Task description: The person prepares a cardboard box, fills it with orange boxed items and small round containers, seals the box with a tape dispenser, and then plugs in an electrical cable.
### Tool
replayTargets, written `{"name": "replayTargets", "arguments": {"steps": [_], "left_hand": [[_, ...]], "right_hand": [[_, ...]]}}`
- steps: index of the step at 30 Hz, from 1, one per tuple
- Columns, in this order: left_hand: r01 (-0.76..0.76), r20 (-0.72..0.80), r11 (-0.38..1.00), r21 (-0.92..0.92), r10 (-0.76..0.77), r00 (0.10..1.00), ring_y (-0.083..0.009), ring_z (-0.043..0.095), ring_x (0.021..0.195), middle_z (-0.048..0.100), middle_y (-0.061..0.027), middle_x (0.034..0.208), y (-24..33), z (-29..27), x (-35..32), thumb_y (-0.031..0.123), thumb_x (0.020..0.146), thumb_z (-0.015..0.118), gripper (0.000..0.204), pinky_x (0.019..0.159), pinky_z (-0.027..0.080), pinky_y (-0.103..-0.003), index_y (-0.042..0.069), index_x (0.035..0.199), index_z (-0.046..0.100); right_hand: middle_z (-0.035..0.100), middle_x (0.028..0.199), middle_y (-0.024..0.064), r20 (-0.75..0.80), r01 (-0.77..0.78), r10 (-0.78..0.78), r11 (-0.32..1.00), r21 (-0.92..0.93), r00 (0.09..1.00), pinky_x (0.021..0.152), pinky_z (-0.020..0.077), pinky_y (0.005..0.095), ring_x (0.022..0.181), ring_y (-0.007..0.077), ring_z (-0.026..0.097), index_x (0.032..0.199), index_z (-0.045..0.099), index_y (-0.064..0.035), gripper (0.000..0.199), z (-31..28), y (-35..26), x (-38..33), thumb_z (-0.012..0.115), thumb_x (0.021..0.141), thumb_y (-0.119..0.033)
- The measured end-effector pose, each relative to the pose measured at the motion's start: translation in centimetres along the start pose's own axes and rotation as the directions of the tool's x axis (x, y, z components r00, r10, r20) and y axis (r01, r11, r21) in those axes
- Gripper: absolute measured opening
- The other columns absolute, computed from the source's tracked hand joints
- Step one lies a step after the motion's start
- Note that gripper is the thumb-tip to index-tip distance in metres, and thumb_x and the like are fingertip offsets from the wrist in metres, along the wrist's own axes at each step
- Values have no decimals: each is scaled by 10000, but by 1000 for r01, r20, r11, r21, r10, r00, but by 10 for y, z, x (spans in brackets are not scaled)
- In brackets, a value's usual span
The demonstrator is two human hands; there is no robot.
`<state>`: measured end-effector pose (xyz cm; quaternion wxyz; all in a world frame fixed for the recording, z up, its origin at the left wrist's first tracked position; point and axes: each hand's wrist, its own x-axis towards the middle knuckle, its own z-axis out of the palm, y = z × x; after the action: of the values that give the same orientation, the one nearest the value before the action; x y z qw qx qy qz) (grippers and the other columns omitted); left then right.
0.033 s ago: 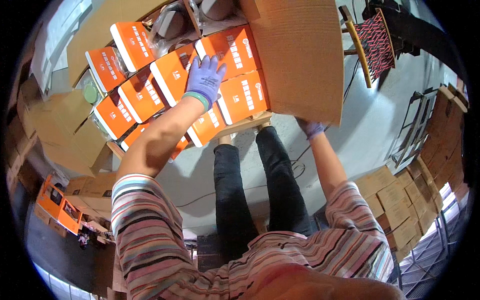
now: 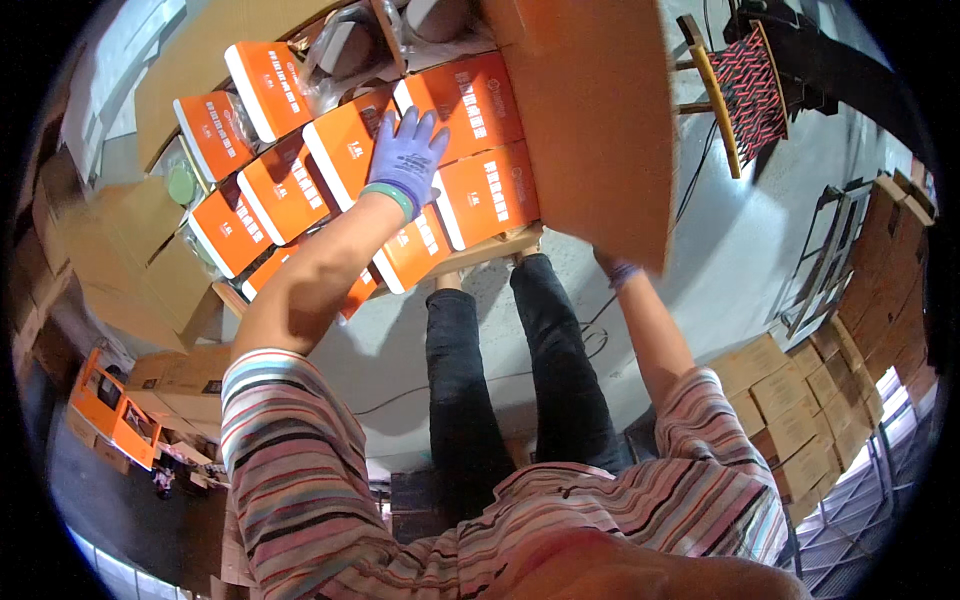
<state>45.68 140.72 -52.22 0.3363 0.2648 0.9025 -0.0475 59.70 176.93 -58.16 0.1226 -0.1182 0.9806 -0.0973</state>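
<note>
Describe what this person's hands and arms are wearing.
The left hand wears a lilac fabric glove with a green cuff edge and small dark printing on its back. The right hand, mostly hidden by a brown cardboard flap, shows a purplish cuff. Both short sleeves have white, pink, grey and black stripes; the forearms are uncovered.

- Right hand (image 2: 622, 272): fingers mostly hidden behind cardboard flap (image 2: 590, 130)
- Orange box (image 2: 338, 165) partly hidden under left hand (image 2: 408, 155)
- Grey rounded object (image 2: 437, 18) cut off by the top edge
</note>
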Motion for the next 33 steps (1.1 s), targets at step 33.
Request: {"name": "replayTargets", "arguments": {"steps": [33], "left_hand": [[632, -187, 647, -427, -747, 638, -307, 240, 1327, 265, -137, 1446, -106, 246, -229, 432, 755, 609, 673, 1019, 176, -576, 203, 1351, 396]], "right_hand": [[520, 1112, 259, 333, 163, -101, 973, -165, 938, 920, 369, 487, 1059, 438, 473, 1145, 472, 7, 599, -1, -251, 250, 620, 772, -438]]}}
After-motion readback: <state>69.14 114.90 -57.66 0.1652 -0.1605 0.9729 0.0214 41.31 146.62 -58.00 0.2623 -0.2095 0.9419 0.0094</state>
